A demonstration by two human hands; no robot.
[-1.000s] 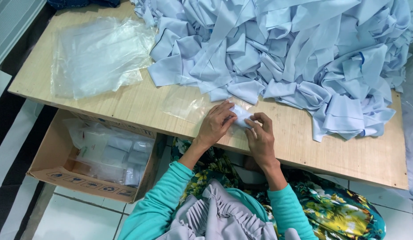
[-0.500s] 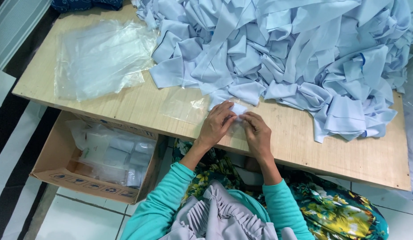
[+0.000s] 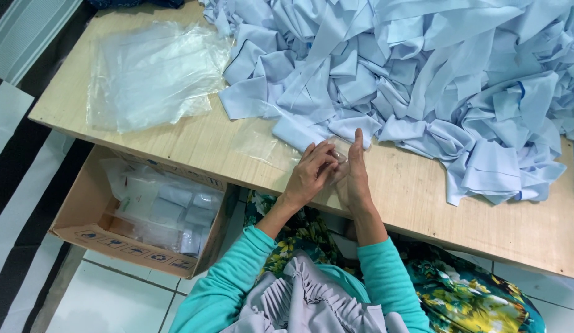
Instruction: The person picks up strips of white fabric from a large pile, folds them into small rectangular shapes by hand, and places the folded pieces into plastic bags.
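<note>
Both hands are seen pressed close together at the lower middle of the frame, on the near edge of the wooden table (image 3: 423, 203): the left hand (image 3: 311, 176) is curled with its fingers bent inward, and the right hand (image 3: 355, 176) is held edge-on with its fingers straight, pointed toward the heap above. A small clear plastic bag (image 3: 336, 161) appears to be pinched between them, though how firmly it is gripped cannot be told, since the film is nearly invisible against the skin. A folded pale blue cloth piece (image 3: 299, 132) is found just above the fingertips, at the foot of the large pile of pale blue cloth (image 3: 435, 80) that fills the upper right. A stack of clear bags (image 3: 148, 77) is spread at the upper left, and filled packets are gathered in the cardboard box (image 3: 83, 203) at the lower left, under the table. For the bagging to be done well, the mouth of the bag would best be held wide by both hands and the folded piece kept flat, so that nothing is creased or caught on the film
</note>
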